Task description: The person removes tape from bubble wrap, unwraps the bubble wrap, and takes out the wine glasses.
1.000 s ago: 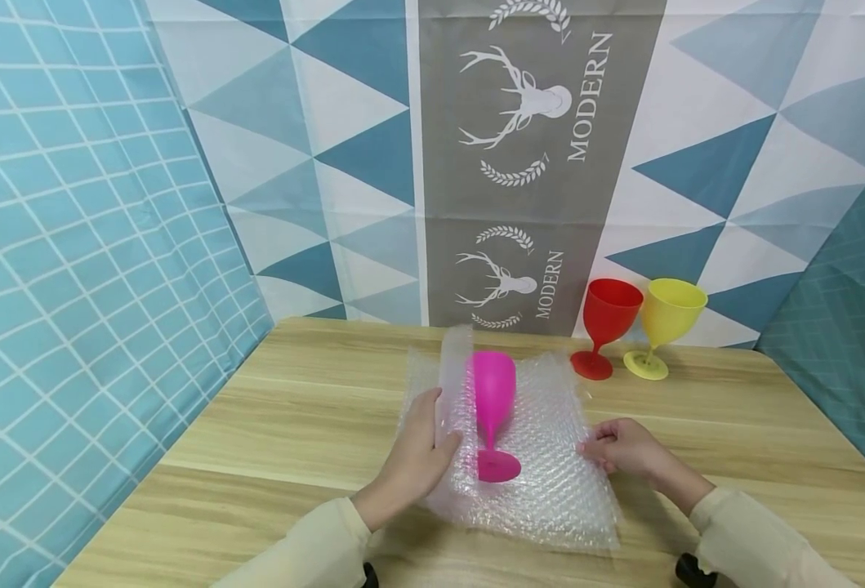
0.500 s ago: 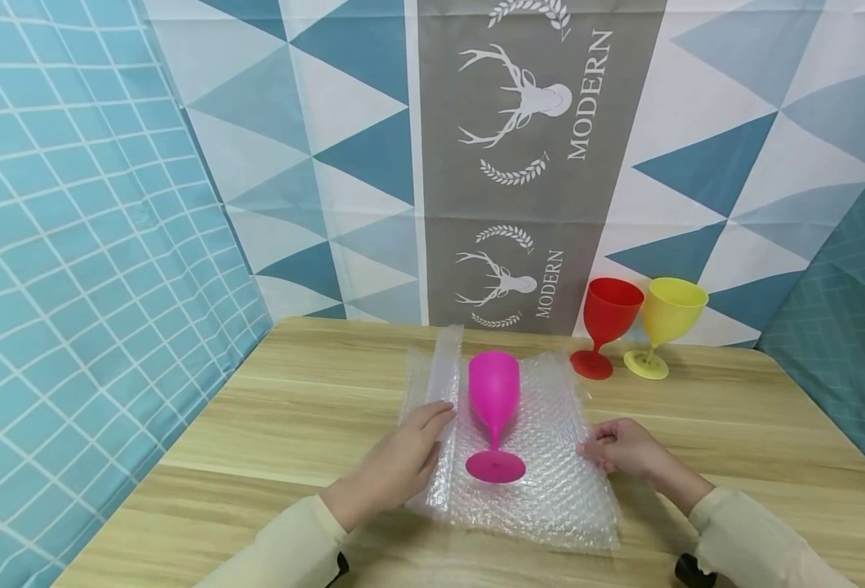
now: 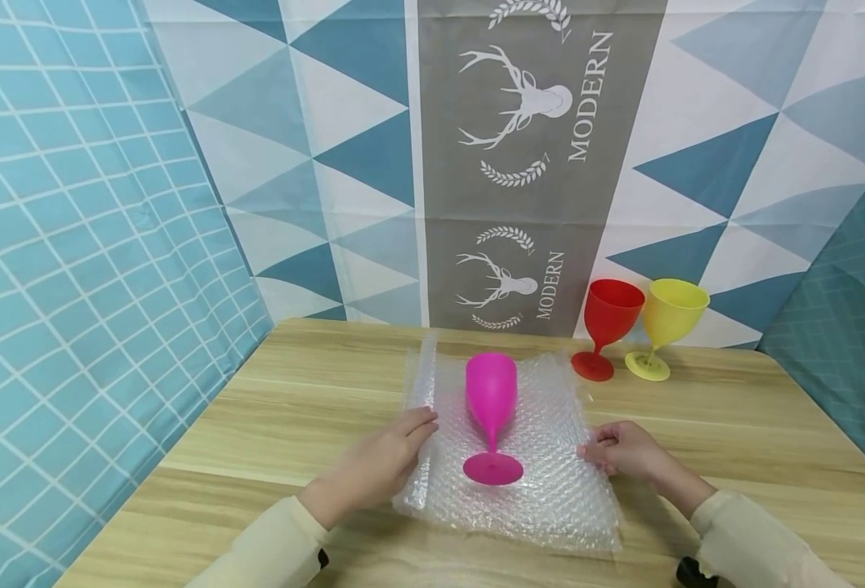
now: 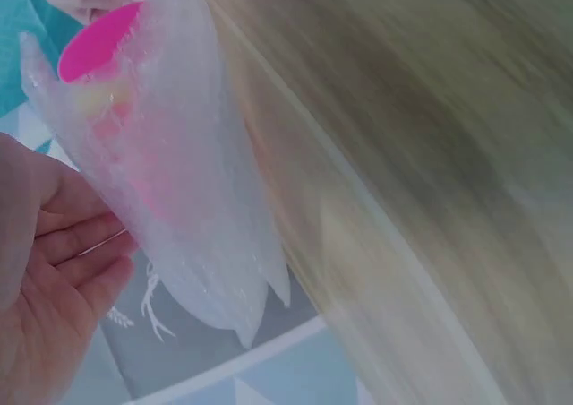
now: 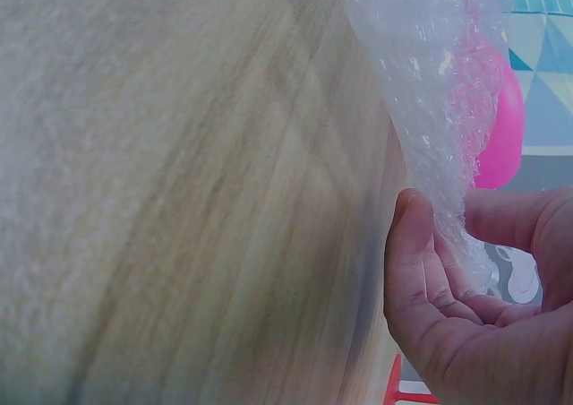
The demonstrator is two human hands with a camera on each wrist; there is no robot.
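Note:
A pink goblet [image 3: 492, 400] lies on a sheet of bubble wrap [image 3: 550, 498] on the wooden table, its bowl toward the back and its round foot toward the front. At the wrap's left edge, which stands up in a narrow fold, my left hand [image 3: 381, 465] touches the plastic with its fingertips. The left wrist view shows the fingers of this hand [image 4: 67, 271] fairly straight against the outside of the wrap. My right hand [image 3: 623, 449] pinches the right edge of the sheet between thumb and fingers, as the right wrist view of the bubble wrap [image 5: 421, 73] confirms.
A red goblet [image 3: 608, 318] and a yellow goblet [image 3: 669, 318] stand upright side by side at the back right of the table [image 3: 270, 425]. Behind them hangs a patterned cloth [image 3: 358, 163], with a blue checked cloth [image 3: 72, 269] on the left.
My left hand has moved left and lowered the wrap's left side off the goblet, uncovering it. The fold at the left edge has shifted left. My right hand keeps its place.

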